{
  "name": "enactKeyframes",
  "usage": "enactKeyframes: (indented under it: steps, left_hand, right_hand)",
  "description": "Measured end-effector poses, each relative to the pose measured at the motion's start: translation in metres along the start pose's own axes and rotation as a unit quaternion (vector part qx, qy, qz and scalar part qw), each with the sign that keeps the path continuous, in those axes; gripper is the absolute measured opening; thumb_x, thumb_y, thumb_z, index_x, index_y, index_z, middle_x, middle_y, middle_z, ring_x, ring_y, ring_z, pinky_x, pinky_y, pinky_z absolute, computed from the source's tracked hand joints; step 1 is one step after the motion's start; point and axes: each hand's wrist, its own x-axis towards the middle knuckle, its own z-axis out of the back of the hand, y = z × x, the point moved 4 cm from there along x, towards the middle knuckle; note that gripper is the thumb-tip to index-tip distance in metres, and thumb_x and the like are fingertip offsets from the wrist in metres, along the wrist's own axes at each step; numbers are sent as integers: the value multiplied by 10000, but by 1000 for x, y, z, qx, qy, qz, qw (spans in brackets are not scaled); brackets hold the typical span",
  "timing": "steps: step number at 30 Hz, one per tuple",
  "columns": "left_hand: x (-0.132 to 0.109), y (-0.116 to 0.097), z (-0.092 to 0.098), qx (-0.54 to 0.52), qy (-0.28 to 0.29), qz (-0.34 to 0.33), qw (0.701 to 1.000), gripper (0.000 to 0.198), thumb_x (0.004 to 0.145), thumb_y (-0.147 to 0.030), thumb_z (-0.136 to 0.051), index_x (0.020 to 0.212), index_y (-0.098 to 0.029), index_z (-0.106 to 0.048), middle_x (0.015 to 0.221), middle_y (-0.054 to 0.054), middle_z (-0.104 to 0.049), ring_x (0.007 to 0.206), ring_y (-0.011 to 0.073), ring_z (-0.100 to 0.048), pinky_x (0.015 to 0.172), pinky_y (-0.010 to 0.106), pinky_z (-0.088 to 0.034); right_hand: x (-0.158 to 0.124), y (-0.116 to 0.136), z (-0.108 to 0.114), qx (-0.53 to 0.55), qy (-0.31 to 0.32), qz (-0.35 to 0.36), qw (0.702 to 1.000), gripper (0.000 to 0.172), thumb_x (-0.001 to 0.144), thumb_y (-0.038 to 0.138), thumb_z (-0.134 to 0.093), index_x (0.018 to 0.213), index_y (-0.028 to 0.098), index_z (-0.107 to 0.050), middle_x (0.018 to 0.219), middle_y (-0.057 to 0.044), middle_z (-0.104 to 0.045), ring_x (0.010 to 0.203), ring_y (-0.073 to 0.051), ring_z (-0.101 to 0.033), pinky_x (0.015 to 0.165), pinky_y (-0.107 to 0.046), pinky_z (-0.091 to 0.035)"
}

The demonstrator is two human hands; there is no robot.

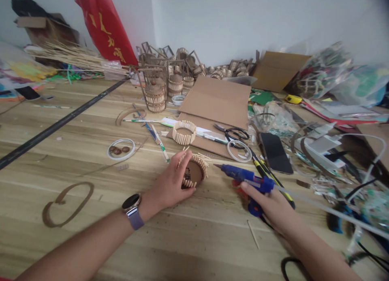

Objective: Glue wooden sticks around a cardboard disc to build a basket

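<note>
My left hand [173, 179] is closed round the near left side of a small round basket [195, 172], which has a brown base with dark characters and a rim of short pale sticks. Its fingers cover part of that rim. A blue glue gun [243, 175] is in my right hand [270, 204], its nozzle pointing left at the basket, a short gap away. A clear glue stick [319, 208] trails from the gun's back. Behind the basket stands a ring of pale sticks [184, 132]. One loose stick [253, 235] lies below the gun.
Scissors [232, 132], a white tape ring [239, 151] and a black phone [276, 152] lie to the right. Another ring [120, 149] holds brown beads. Cardboard sheets [217, 101] and finished little wooden buckets [154, 96] stand behind. A brown strip loop [68, 204] lies left.
</note>
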Motion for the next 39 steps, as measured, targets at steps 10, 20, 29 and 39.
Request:
enactKeyframes:
  steps: [10,20,29,39]
  left_hand:
    - [-1,2,-1,4,1,2,1000,1102,717,-170,-736,1480,-289,49,1448,193,-226,1373,378,-306,1085,584,-358]
    - [-1,1,-1,4,1,1,1000,1113,708,-178,-748,1481,-292,45,1459,185,-230,1384,370,-289,1087,580,-357]
    - [-1,2,-1,0,-1,7,1000,1113,697,-169,-749,1483,-293,29,1467,180,-234,1385,373,-292,1093,591,-344]
    - [-1,2,-1,-2,-2,5,1000,1102,706,-172,-746,1489,-281,23,1468,182,-236,1387,365,-289,1096,577,-350]
  right_hand:
    - [13,20,38,-282,-58,104,952,368,760,460,-569,966,179,-689,931,-121,-729,821,-265,-666,715,-363,-493]
    - [-36,17,-7,-560,224,69,795,166,744,119,-596,598,198,-587,642,-28,-674,584,-177,-622,490,-250,-278]
    - [-54,20,-44,-566,51,472,673,272,749,-41,-436,787,214,-520,707,-25,-653,597,-183,-622,551,-279,-418]
    - [-53,21,-52,-592,14,499,633,212,805,7,-461,840,185,-572,677,-37,-635,594,-201,-599,597,-319,-419]
